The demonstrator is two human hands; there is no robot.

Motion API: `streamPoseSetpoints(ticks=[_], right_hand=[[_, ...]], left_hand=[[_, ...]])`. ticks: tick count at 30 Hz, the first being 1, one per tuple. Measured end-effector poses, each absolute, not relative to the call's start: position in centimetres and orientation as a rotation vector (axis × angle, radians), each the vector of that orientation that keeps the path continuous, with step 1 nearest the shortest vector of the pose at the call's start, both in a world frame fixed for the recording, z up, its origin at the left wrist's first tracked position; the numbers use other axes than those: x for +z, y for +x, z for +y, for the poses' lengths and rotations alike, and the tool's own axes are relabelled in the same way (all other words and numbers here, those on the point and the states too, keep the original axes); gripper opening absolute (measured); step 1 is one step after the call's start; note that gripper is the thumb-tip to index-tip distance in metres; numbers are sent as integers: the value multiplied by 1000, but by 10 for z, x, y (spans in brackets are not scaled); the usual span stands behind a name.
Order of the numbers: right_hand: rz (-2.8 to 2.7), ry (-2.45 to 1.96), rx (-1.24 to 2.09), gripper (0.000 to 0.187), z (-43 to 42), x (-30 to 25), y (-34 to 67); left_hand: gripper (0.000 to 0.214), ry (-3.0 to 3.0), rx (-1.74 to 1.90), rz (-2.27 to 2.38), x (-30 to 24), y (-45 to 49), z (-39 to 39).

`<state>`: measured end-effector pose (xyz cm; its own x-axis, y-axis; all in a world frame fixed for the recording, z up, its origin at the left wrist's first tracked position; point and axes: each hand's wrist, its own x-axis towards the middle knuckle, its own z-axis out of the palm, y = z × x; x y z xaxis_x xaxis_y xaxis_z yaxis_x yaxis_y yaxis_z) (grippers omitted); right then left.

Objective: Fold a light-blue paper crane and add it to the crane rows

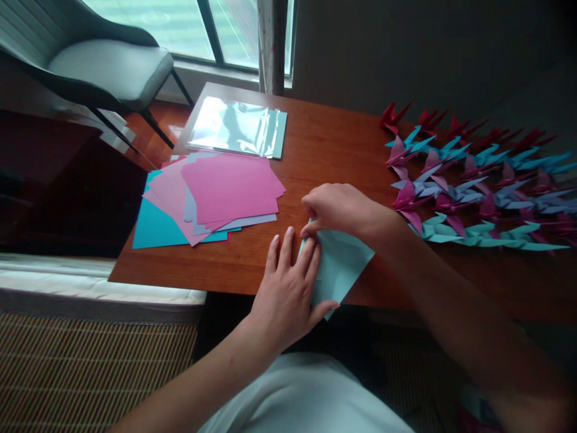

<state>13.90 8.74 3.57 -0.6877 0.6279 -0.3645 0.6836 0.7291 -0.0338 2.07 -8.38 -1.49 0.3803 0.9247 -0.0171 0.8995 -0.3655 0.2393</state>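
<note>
A pale mint sheet of origami paper, folded at least once, lies at the front edge of the wooden table, one corner jutting past the edge. My left hand rests flat on its left side, fingers spread and thumb near the lower corner. At the upper left corner of the paper, my right hand is closed, thumb and curled fingers pinching the paper's edge. The right hand covers part of the top edge. My fingertips nearly meet there.
Coloured paper sheets lie fanned on the table's left. Behind them is a clear-wrapped paper pack. Rows of folded paper cranes in red, blue, pink, lilac and mint stand on the right. A chair stands beyond the table by the window.
</note>
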Motion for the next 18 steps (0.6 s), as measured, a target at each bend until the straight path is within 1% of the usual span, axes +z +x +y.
streamPoseSetpoints(ticks=[4, 8, 13, 16, 18], right_hand=[[2621, 851, -145, 30, 90, 42, 128], [2604, 780, -158, 30, 96, 47, 125], [2538, 1039, -48, 33, 117, 49, 136], [2516, 1161, -85, 39, 127, 45, 146], [2530, 1219, -93, 38, 127, 43, 150]], left_hand=[[91, 2407, 178, 1627, -14, 21, -83], [89, 2406, 174, 1624, -12, 21, -83], [90, 2410, 185, 1618, -13, 20, -83], [88, 2406, 183, 1622, -13, 20, -83], [88, 2406, 182, 1623, -13, 20, -83]])
